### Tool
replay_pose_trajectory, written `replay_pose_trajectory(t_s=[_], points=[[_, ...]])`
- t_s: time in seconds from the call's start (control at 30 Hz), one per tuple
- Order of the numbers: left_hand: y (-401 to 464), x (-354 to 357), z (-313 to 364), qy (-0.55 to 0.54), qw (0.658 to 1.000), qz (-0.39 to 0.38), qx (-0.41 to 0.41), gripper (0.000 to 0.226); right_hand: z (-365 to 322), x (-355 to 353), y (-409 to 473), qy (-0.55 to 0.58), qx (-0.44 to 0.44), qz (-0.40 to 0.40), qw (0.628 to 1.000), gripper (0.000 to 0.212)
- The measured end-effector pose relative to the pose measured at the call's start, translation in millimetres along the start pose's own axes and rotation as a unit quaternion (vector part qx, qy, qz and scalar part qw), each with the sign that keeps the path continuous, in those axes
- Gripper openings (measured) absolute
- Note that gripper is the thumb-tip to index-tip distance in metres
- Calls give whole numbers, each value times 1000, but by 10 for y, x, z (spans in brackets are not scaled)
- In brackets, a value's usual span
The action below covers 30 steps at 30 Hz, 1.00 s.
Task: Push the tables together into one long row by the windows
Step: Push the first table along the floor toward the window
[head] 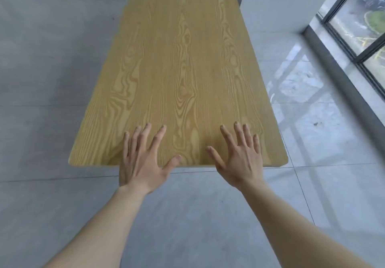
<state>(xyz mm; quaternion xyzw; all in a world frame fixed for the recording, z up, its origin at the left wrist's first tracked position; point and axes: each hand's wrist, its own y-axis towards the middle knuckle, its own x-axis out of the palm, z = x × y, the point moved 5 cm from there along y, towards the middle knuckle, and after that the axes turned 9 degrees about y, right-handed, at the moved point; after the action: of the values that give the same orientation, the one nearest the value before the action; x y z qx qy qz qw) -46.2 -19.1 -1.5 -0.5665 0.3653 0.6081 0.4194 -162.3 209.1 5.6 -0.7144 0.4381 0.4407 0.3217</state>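
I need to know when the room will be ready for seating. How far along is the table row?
Done: nothing that shows; only one wooden table is in view, with no second table joined to it. In hand: the left hand and right hand are spread open over its near end, as if about to push. The window is to the right. Left: lining up every table.

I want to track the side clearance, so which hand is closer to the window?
Right. The right hand lies spread on the table near its window-side corner; the window runs along that side. The left hand sits farther away, left of the table's middle.
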Motion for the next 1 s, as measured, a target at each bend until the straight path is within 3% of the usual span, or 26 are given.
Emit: replay_pose_trajectory(t_s=[0.4,1.0], points=[[360,319,-151,33,996,78,-14,85,134,329,393,-48,-37,42,997,80],[1109,289,-133,42,996,78,-28,85,151,255,1183,-42,-50,53,996,79]])
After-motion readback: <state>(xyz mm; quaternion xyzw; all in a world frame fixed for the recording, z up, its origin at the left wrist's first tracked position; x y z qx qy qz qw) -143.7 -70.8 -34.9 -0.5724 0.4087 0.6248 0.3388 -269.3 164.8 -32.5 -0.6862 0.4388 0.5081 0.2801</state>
